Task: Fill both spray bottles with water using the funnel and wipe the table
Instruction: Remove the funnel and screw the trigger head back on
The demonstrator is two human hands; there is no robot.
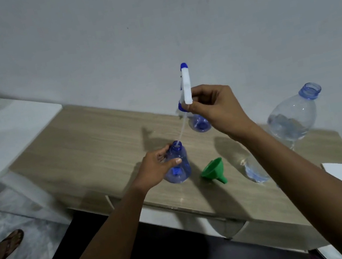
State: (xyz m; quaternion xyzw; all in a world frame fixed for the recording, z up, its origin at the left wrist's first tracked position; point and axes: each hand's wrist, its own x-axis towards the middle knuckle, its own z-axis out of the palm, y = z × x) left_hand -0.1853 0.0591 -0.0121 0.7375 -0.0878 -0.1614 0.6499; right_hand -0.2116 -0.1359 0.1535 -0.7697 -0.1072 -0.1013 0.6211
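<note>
The left hand (160, 167) grips the near spray bottle (177, 167), and the right hand (212, 108) pinches the sprayer top (186, 85) high above, its thin tube (181, 132) slanting down into the neck.

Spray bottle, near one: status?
Left hand grips spray bottle. Right hand holds spray head, tube tip at neck. Funnel lies beside, unused.
</note>
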